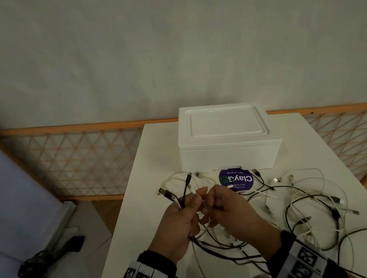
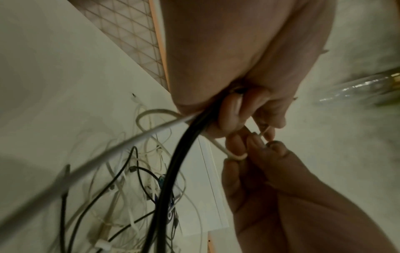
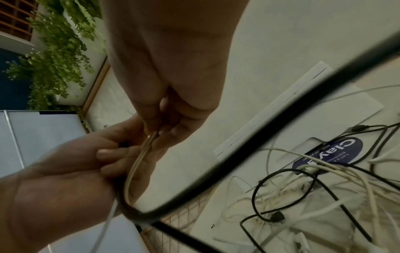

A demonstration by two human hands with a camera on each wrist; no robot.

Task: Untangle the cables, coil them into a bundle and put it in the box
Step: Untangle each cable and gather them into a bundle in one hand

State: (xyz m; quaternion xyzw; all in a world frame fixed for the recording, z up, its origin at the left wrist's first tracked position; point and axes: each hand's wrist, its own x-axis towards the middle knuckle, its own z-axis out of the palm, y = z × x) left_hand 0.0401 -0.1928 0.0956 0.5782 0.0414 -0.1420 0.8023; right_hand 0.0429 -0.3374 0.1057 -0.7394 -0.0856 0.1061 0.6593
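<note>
Above the white table (image 1: pixel 138 194) my left hand (image 1: pixel 185 213) grips a bunch of black and white cable ends (image 1: pixel 181 193) that stick up out of the fist. My right hand (image 1: pixel 213 202) sits close beside it and pinches a thin white cable (image 2: pixel 229 155) between thumb and fingertips. In the left wrist view a thick black cable (image 2: pixel 173 171) runs down from my left hand (image 2: pixel 233 109) to the table. The remaining tangled cables (image 1: pixel 309 210) lie spread on the table to the right. The white box (image 1: pixel 225 137) stands behind them with its lid closed.
A round purple ClayGo label (image 1: pixel 236 179) lies in front of the box, partly under cables. A wooden lattice fence (image 1: pixel 80 164) runs behind the table. The table's left edge is near my left wrist; dark gear (image 1: pixel 45 259) lies on the floor to the left.
</note>
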